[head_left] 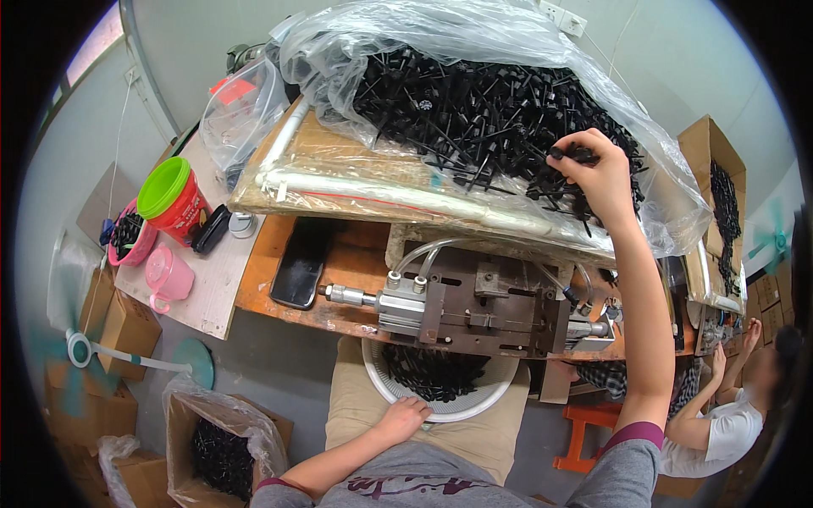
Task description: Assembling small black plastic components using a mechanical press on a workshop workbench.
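My right hand (600,173) is over the right side of a big heap of black plastic parts (474,110) with thin stems. Its fingers are closed around a few black plastic parts (577,154). The heap lies in a clear plastic bag (339,51) on a tilted, film-wrapped board (339,182). On my lap sits a round white basket (453,415) with more black parts inside. My left hand (405,418) rests at its near rim, fingers curled on the edge. Between basket and board stands a metal fixture (483,309) with cylinders and clear tubes.
A black phone (301,264) lies left of the fixture. Further left are a red bucket with green rim (175,201), a pink cup (169,275) and a pink basket (134,241). Below are a fan (80,349) and a lined carton (222,444). Another person (720,427) works at right.
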A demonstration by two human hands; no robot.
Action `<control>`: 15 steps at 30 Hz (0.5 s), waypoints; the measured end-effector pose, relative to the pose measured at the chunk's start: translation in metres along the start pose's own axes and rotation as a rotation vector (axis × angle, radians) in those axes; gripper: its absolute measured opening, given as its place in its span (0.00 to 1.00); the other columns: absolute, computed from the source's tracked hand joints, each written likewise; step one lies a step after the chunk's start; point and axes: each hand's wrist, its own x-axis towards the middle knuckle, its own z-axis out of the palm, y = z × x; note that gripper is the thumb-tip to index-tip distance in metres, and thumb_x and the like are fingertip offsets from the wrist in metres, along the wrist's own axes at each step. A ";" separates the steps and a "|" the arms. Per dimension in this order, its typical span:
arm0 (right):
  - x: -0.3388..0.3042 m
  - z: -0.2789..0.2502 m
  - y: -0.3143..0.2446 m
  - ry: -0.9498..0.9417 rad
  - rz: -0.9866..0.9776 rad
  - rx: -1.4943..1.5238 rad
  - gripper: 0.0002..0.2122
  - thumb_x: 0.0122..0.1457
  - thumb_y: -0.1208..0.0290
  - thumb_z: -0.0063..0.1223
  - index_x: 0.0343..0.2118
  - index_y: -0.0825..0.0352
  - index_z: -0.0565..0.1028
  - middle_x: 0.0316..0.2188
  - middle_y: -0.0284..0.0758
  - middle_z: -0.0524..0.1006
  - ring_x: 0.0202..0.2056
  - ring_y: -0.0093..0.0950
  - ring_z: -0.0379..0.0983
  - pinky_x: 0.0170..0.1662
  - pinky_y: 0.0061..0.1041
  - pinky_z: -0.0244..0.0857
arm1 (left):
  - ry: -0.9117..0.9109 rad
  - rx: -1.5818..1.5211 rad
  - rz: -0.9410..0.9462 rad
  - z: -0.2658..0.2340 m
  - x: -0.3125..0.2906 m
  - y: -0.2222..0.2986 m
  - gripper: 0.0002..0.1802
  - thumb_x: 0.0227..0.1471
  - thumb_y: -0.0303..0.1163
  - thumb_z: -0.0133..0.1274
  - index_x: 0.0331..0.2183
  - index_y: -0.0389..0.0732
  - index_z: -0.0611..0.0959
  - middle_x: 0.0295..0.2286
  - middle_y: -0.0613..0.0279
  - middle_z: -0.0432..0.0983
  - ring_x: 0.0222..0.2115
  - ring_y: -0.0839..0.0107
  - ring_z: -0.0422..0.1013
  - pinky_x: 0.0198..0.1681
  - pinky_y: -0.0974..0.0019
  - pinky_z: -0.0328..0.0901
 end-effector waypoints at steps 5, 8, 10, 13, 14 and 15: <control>-0.002 -0.015 0.013 0.051 0.218 0.457 0.07 0.51 0.76 0.66 0.33 0.67 0.79 0.29 0.30 0.79 0.26 0.16 0.73 0.33 0.16 0.68 | -0.113 -0.030 -0.039 0.000 -0.001 -0.003 0.14 0.47 0.31 0.56 0.40 0.43 0.83 0.36 0.63 0.77 0.40 0.62 0.72 0.44 0.59 0.66; -0.007 -0.018 0.013 0.072 0.279 0.614 0.07 0.53 0.75 0.65 0.33 0.68 0.79 0.29 0.30 0.79 0.27 0.17 0.74 0.33 0.16 0.69 | -0.124 -0.048 -0.043 -0.003 0.000 -0.001 0.16 0.48 0.32 0.58 0.41 0.42 0.82 0.37 0.63 0.77 0.41 0.61 0.73 0.45 0.59 0.66; -0.010 -0.018 0.014 0.067 0.314 0.669 0.06 0.54 0.75 0.65 0.33 0.68 0.79 0.29 0.30 0.79 0.27 0.17 0.74 0.33 0.16 0.69 | -0.126 -0.087 -0.057 -0.011 0.001 0.003 0.18 0.48 0.33 0.59 0.44 0.42 0.81 0.40 0.62 0.77 0.42 0.61 0.73 0.45 0.59 0.66; -0.013 -0.016 0.015 0.038 0.368 0.684 0.06 0.54 0.75 0.65 0.32 0.67 0.78 0.28 0.29 0.78 0.26 0.17 0.74 0.32 0.16 0.68 | -0.103 -0.165 -0.084 -0.030 0.005 0.012 0.23 0.49 0.34 0.59 0.48 0.43 0.79 0.44 0.61 0.76 0.43 0.60 0.73 0.47 0.58 0.66; -0.014 -0.015 0.014 0.028 0.385 0.681 0.06 0.54 0.75 0.65 0.31 0.67 0.78 0.27 0.29 0.78 0.26 0.17 0.74 0.31 0.16 0.68 | -0.083 -0.180 -0.088 -0.035 0.007 0.015 0.24 0.49 0.34 0.60 0.49 0.43 0.78 0.45 0.60 0.75 0.44 0.59 0.73 0.47 0.58 0.66; -0.015 -0.015 0.014 0.018 0.403 0.677 0.06 0.54 0.75 0.65 0.31 0.66 0.78 0.27 0.29 0.78 0.26 0.16 0.74 0.31 0.16 0.68 | -0.063 -0.196 -0.091 -0.041 0.009 0.018 0.25 0.49 0.34 0.60 0.51 0.43 0.77 0.47 0.59 0.74 0.45 0.59 0.72 0.48 0.57 0.66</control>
